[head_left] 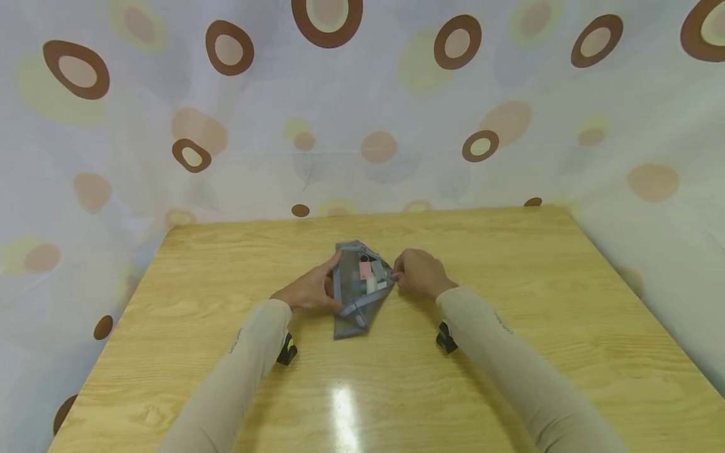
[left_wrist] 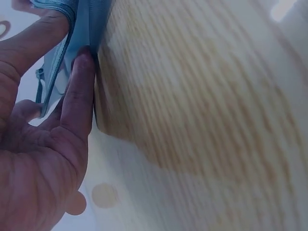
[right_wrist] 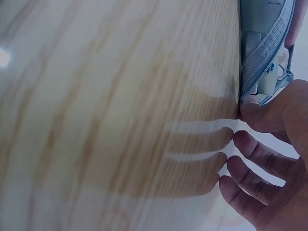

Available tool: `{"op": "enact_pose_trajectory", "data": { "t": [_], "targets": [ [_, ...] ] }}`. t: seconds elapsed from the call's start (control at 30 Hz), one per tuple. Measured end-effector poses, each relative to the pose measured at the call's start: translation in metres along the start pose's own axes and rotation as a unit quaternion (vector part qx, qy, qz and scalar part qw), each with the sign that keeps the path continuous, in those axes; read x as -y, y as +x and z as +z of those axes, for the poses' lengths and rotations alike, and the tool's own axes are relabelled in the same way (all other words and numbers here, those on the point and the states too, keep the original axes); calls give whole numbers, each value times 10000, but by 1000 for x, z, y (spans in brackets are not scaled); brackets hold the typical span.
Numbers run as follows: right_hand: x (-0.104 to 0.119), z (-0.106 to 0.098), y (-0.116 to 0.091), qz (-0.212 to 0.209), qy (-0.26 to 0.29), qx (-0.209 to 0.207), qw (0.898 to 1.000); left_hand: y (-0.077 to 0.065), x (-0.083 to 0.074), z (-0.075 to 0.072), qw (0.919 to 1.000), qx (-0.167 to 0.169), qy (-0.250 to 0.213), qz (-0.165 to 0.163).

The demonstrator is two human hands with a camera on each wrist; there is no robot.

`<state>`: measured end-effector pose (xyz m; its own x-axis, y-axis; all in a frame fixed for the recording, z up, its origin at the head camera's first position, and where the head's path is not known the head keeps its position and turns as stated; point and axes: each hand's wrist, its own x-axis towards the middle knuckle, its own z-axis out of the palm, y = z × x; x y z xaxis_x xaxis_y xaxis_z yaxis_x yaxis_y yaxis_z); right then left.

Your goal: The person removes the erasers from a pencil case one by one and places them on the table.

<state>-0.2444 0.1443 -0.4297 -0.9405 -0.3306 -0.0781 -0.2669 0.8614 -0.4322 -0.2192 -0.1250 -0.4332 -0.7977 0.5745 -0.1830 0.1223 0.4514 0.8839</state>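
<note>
We are looking at two hands holding a gray zip pouch (head_left: 347, 277) open.
It is lying near the middle of the far part of the wood table (head_left: 226, 264), with a pink thing (head_left: 365, 270) showing inside. The left hand (head_left: 308, 288), fingers spread wide, is gripping its left side; the right hand (head_left: 421, 274) is pinching its right corner, other fingers bending loosely. We are guessing they are pulling apart so the mouth is gaping, with the table holding it up.
</note>
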Motion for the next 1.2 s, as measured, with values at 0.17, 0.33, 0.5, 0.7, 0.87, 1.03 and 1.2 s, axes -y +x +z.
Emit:
{"op": "enact_pose_trajectory", "data": {
  "t": [0.17,0.33,0.5,0.7,0.87,1.03,1.2],
  "targets": [
    [-2,5,-2,-39,23,70,10000,-2,4,4,9996,26,244,-109],
    [-3,6,-3,-86,117,-9,9999,-3,3,6,9996,-20,262,-89],
    [-2,5,-2,-54,175,-37,9998,-3,0,4,9996,-74,208,-192],
    [-5,6,2,-43,134,-53,9999,-3,1,2,9989,77,-343,-309],
    [-4,5,4,-99,178,-31,9998,-4,3,-2,9985,119,-366,-377],
    [-5,4,4,-119,159,60,9998,-3,4,1,9992,119,-32,-374],
    [-4,2,6,-118,128,24,9998,-1,0,2,9991,59,265,-312]
  ]
}}
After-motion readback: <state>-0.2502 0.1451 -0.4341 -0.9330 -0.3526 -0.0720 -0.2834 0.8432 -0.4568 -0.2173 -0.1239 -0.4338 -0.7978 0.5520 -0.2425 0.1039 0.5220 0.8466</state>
